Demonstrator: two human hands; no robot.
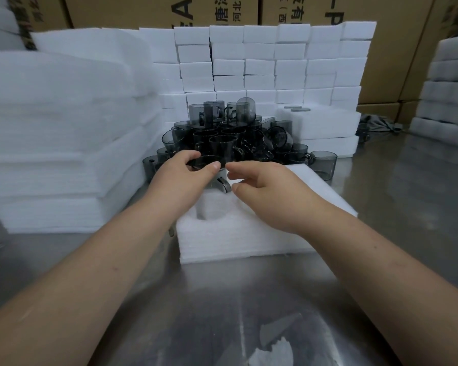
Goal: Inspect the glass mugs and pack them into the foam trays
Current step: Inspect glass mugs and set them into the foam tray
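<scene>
**A:** Which step is the person on?

**B:** Packing, I'd say. The left hand [185,178] grips a mug [207,162] by the rim, right over the tray [249,241].

**A:** Right hand [270,191] holding anything?

**B:** Nope, its fingers are loose and apart beside the handle. It might be brushing it, too blurry to tell.

**A:** Anything in the tray?

**B:** The one pocket [212,211] showing looks empty. The next move probably needs the mug lowered straight in, handle lined up. The pile [230,133] behind has plenty more.
</scene>
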